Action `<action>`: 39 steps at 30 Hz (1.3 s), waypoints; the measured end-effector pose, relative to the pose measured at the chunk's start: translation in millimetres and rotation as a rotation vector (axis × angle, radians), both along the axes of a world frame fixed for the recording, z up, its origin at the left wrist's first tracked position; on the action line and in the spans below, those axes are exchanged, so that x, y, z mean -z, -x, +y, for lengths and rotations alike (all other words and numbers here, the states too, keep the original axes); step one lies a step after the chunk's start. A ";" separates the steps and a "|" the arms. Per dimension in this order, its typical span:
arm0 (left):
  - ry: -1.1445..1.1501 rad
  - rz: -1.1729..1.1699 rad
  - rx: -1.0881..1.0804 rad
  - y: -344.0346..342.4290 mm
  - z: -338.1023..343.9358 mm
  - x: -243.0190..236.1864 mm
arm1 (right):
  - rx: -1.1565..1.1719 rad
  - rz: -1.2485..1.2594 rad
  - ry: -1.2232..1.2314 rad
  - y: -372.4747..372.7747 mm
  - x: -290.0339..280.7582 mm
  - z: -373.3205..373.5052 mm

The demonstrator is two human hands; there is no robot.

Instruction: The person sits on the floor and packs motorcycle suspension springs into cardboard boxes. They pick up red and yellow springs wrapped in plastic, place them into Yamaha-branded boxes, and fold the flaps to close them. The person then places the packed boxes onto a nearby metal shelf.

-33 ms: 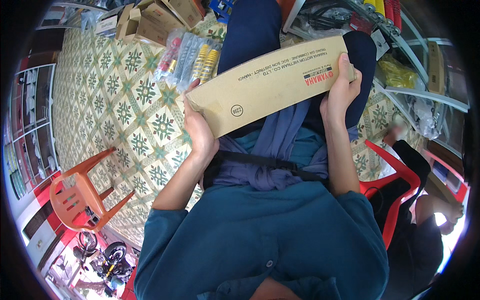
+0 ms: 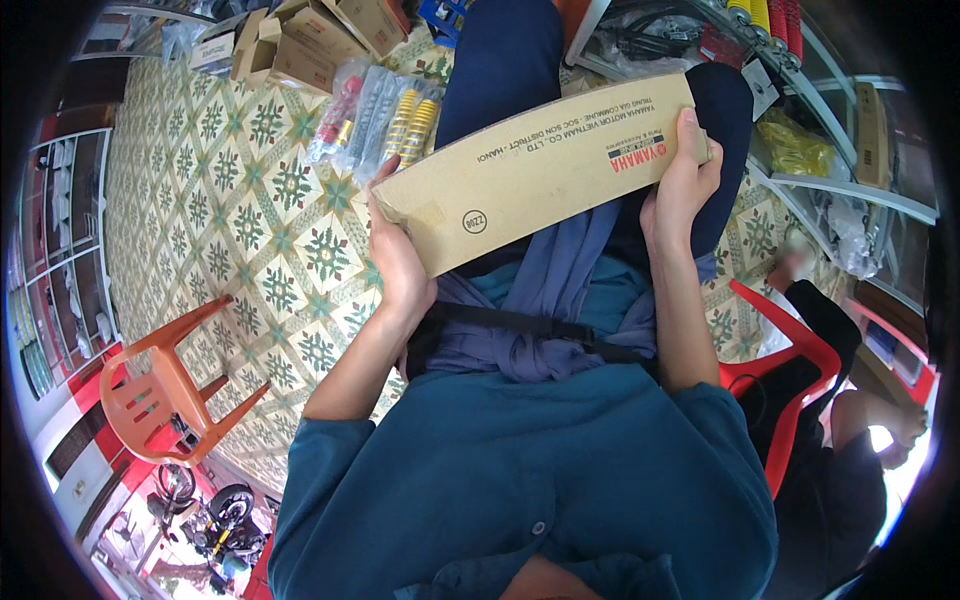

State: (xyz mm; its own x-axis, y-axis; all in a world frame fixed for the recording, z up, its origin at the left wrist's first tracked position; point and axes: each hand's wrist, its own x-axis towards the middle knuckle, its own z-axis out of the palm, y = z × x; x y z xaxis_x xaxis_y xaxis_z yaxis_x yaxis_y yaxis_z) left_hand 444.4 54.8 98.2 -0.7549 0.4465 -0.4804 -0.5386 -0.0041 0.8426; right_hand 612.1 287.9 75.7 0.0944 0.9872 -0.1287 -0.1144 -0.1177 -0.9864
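Note:
A long tan cardboard box (image 2: 530, 180) is held over my lap, tilted so that its right end is farther from me. Around its left end wraps my left hand (image 2: 400, 245), with the thumb side at the upper corner. My right hand (image 2: 685, 175) grips the other end, the thumb flat on the printed face and the fingers bent around the edge. Both hands are closed on the box. Its underside and the fingertips beneath it are hidden.
On the tiled floor lie plastic-wrapped coil springs (image 2: 410, 120), beside opened cardboard boxes (image 2: 300, 45). A glass-sided metal shelf (image 2: 840, 185) stands at right. An orange plastic chair (image 2: 165, 390) is at left. Another person (image 2: 840, 480) sits near a red chair (image 2: 800, 350).

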 end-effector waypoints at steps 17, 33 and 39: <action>-0.160 0.166 0.410 24.8 -50.1 29.0 | -0.032 0.080 0.051 0.6 2.8 1.7; -0.133 0.111 0.566 34.3 -78.4 28.2 | -0.039 -0.008 0.111 0.0 3.8 3.8; -0.020 0.129 0.532 28.1 -77.5 34.8 | -0.032 -0.005 0.128 -2.8 -0.4 6.3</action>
State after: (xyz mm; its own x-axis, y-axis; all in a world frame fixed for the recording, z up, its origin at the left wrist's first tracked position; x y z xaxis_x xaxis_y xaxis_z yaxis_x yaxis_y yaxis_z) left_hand 416.3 -22.7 63.3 -0.4745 0.7909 -0.3864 -0.3633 0.2238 0.9044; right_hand 614.9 294.2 76.2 0.0640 0.9653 -0.2532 -0.1037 -0.2459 -0.9637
